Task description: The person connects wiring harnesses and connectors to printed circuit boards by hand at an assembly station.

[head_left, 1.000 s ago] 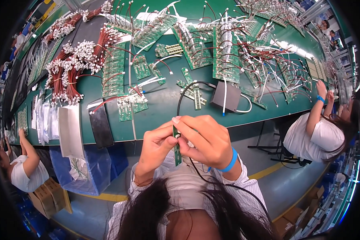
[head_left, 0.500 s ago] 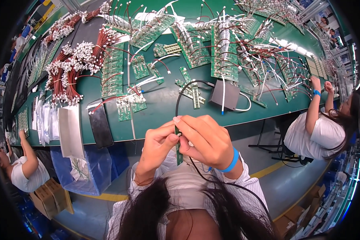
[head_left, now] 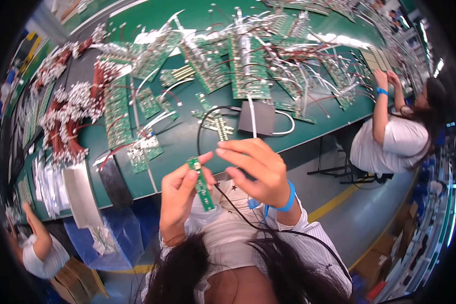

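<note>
The narrow green circuit board strip (head_left: 206,194) is held in front of the person's chest, just off the near edge of the workbench (head_left: 177,141); it stands nearly upright, its top leaning slightly left, with pale components along the face and a white part near the upper end. The thumb covers some of its left edge, and finer detail is too small to tell. Beyond it on the green bench, a few slim boards (head_left: 219,125) lie crossed beside a dark grey box (head_left: 257,117), from which a black cable (head_left: 199,133) loops down toward the left hand. Large wired circuit panels (head_left: 251,68) crowd the far side; bundles of red-brown wires with white connectors (head_left: 68,114) heap up at left, near a metal tray (head_left: 81,195) and a black block (head_left: 115,183). At right a co-worker (head_left: 390,147) reaches over the bench. The left hand (head_left: 180,192) pinches the strip between thumb and fingers near its upper half; the right hand (head_left: 253,164) is released, thumb and fingers spread, apart from the strip.
</note>
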`<state>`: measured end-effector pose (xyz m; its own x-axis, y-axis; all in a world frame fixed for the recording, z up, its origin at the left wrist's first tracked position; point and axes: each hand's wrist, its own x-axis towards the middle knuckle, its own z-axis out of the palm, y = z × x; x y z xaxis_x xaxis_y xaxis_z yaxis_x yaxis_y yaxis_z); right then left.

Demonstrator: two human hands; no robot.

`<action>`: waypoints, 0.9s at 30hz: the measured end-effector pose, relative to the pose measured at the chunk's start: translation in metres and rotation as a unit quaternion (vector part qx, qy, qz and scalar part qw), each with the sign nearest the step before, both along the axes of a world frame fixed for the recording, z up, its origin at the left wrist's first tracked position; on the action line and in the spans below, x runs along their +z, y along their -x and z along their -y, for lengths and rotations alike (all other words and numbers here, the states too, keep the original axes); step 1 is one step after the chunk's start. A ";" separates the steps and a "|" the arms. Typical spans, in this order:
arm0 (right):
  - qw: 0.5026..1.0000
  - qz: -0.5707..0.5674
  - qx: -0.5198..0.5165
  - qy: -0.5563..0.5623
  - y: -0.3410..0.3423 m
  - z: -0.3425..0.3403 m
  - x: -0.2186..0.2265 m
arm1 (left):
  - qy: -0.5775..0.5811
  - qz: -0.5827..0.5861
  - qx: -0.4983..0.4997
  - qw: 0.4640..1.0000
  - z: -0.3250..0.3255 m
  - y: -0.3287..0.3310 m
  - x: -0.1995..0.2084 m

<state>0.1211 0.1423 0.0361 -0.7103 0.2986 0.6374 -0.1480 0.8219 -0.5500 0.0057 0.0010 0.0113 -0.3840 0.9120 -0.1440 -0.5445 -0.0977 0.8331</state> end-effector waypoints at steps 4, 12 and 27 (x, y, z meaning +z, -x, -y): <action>0.952 -0.112 -0.256 0.125 -0.043 -0.019 -0.021 | 0.037 -0.003 0.022 0.999 -0.001 0.003 -0.003; 0.889 0.091 -0.450 0.003 -0.102 -0.110 -0.083 | 0.045 0.007 0.043 0.998 -0.003 0.003 -0.006; 0.905 0.035 -0.422 0.028 -0.100 -0.081 -0.060 | 0.067 -0.014 0.037 0.997 -0.003 0.006 -0.003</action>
<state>0.2207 0.2235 -0.0240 -0.2516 0.7843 0.5671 0.5574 0.5964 -0.5776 -0.0006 0.0037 0.0078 -0.4558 0.8540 -0.2511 -0.5163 -0.0239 0.8560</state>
